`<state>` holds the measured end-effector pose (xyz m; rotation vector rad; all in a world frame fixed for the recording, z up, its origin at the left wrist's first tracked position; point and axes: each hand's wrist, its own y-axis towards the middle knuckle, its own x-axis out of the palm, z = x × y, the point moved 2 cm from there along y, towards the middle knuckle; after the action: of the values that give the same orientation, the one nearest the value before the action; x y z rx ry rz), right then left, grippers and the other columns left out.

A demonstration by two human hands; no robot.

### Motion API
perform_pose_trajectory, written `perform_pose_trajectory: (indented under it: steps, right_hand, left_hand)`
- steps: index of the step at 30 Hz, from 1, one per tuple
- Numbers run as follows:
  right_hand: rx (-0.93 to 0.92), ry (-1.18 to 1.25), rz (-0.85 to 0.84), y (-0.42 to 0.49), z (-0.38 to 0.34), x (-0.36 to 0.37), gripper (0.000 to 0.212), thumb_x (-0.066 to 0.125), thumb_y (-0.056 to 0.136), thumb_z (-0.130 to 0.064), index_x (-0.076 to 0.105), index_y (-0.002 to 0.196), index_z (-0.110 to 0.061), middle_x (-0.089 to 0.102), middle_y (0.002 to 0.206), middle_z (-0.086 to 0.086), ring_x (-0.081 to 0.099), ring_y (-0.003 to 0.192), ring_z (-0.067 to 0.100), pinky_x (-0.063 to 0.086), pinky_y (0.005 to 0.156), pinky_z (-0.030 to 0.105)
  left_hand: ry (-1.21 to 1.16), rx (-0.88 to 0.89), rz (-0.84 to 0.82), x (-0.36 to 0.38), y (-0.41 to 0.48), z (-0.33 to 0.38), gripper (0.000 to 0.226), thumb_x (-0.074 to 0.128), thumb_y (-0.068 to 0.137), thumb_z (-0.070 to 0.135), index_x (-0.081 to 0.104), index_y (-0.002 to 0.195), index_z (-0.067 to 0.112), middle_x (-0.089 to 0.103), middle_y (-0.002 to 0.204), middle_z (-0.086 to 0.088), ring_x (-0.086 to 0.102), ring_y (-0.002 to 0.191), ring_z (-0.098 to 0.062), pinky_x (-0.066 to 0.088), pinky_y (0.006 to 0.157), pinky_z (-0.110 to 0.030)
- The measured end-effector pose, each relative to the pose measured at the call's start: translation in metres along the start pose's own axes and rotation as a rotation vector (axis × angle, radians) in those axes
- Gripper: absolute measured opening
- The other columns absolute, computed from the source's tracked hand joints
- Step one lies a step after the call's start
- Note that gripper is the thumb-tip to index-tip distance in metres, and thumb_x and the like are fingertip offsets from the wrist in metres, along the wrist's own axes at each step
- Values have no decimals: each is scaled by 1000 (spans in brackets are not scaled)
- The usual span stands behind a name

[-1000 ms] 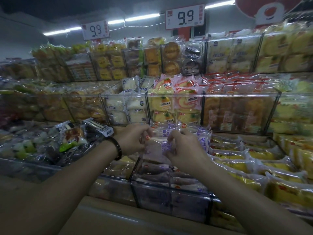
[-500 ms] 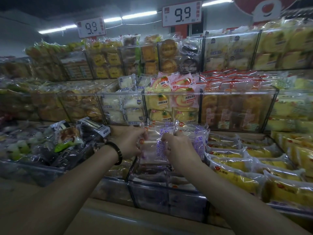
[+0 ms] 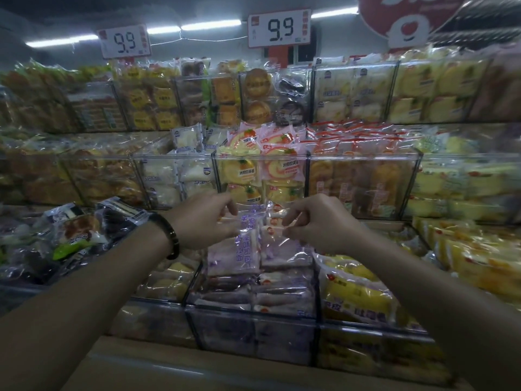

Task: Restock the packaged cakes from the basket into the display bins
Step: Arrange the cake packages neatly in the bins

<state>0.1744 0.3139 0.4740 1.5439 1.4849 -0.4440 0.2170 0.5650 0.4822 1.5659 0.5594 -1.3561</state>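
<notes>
2 hands are working over the front middle bin (image 3: 253,331). Left hand (image 3: 201,221) is curling its fingers and pinching the top seam of the left pack (image 3: 244,249), purple print. Right hand (image 3: 320,224) is pinching the top edge of the right pack (image 3: 284,251), fingers bunched tight on the film and gripping nothing else. Both packs are standing upright, touching each other, and resting on a flat stack (image 3: 253,294) of similar packs that is filling the bin near its rim. Basket is not showing. Judging the step as seating or straightening these 2 packs, with the task looking partway done. Risks: the packs are sitting high, so an uneven release could be tipping them forward over the bin's front. The film is looking slick, so a seam-only pinch could be slipping or tearing the seal. Pressing down hard could be squashing the soft cakes below. Yellow packs (image 3: 352,292) just to the right are bulging close, so a right-hand nudge could be dislodging them.
</notes>
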Motion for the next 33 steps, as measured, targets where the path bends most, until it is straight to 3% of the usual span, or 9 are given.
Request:
perform_pose_trajectory:
  steps: [4,7,9,13,21,27,31,33]
  right_hand:
    - [22,-26,-22,-15,17,-40,4,80,92,-28,79,91,-25,77,76,-5,75,65,8,62,64,27]
    - [52,-72,4,-26,30,-71,6,78,93,-29,80,88,-26,78,77,-6,74,66,7,62,64,27]
    - [72,-124,24,-31,39,-89,7,78,93,-30,81,89,-26,77,77,-6,73,66,8,59,62,26]
    - [113,-214,35,-34,61,-119,9,78,92,-35,81,93,-26,75,76,-4,71,66,10,58,58,25]
    - [154,-508,-20,-12,130,-139,8,78,91,-21,81,96,-27,72,91,-10,67,84,10,52,65,21]
    - [215,-591,-103,18,181,-112,13,76,90,-24,77,102,-19,73,93,1,71,85,20,65,76,35]
    - [223,-579,-122,31,207,-92,16,74,93,-20,78,107,-26,66,92,-5,65,81,16,56,67,26]
    - [203,-544,-139,35,217,-85,18,73,93,-26,79,110,-30,71,98,-6,66,86,17,60,75,30]
  left_hand:
    - [-66,134,-140,-15,10,57,26,69,92,56,66,109,37,65,101,16,60,88,1,53,75,-25]
    - [-69,226,-233,-22,25,91,23,69,94,54,70,109,37,68,102,17,63,90,0,57,79,-27]
    - [-75,273,-241,-25,39,109,21,69,94,51,70,108,36,69,101,16,64,90,-1,58,80,-29]
    - [-28,350,-197,-21,73,143,15,71,94,46,73,104,35,70,94,17,63,84,1,49,68,-21]
    - [-1,350,-236,30,145,189,9,73,94,32,73,103,31,68,97,11,64,89,-10,60,78,-33]
    - [153,314,-250,88,187,221,21,64,98,13,73,113,25,61,113,-4,65,88,-24,62,78,-36]
    - [180,304,-246,115,201,217,21,66,98,20,70,118,25,66,117,-4,67,96,-26,62,80,-38]
    - [186,300,-269,127,205,209,26,68,98,27,68,124,27,66,123,-2,66,104,-26,59,81,-35]
